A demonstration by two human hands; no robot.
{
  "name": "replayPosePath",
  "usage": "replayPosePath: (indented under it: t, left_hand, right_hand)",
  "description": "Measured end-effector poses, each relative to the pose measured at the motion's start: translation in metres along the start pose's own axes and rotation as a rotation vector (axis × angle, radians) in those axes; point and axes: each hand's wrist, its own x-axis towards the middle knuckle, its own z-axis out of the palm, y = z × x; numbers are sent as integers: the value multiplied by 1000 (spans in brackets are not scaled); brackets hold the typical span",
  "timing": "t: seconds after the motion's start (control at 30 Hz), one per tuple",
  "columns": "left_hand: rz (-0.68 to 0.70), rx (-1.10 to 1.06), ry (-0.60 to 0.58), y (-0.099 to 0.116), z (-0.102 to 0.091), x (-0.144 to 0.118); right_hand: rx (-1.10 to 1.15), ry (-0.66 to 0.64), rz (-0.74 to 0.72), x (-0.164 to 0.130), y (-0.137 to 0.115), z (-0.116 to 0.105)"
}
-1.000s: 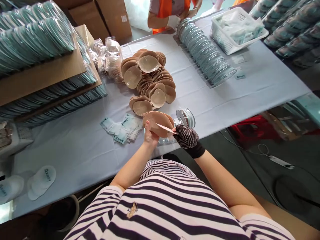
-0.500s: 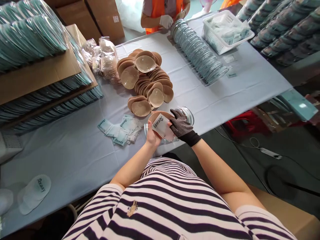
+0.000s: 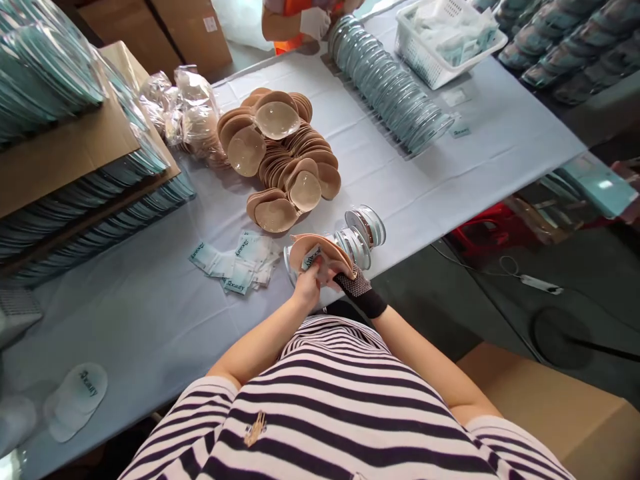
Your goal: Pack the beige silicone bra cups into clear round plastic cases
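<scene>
A tan adhesive bra [image 3: 320, 247] is held in front of my body, its hollow turned towards me. My bare left hand [image 3: 307, 285] is closed on its lower left side, thumb against a small printed packet [image 3: 311, 257] lying in the hollow. My right hand [image 3: 353, 283], in a dark dotted glove with bare fingertips, is closed round the bra's right edge; some of its fingers are hidden. Just behind stand round clear cases [image 3: 367, 225] with shiny rims. Several more printed packets [image 3: 239, 272] lie in a loose pile left of my hands.
Tan bras [image 3: 300, 153] are stacked ahead, beside plastic-wrapped ones [image 3: 197, 117]. A long row of clear cases [image 3: 390, 87] and a white basket [image 3: 425, 57] stand further back. Cartons of cases [image 3: 65, 160] fill the left. Opposite, a co-worker's gloved hand [image 3: 315, 23] touches the row.
The packet, flat across the bra before, now sits lower in its hollow under my left thumb. My right hand has moved down and left to the bra's edge, uncovering more cases. The view has shifted slightly.
</scene>
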Motion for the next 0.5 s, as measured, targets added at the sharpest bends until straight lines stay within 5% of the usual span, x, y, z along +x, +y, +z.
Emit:
replayPosePath:
  t: [0.1, 0.2, 0.33, 0.5]
  left_hand:
    - [231, 264, -57, -7, -8, -5]
    - [432, 727, -330, 1, -9, 5]
    - [890, 1379, -538, 25, 17, 47]
    - [1099, 1904, -976, 43, 48, 91]
  right_hand:
    - [-52, 110, 33, -14, 15, 3]
    - [-121, 340, 92, -39, 41, 1]
    - [-287, 700, 193, -65, 73, -11]
    - [-407, 776, 210, -78, 83, -19]
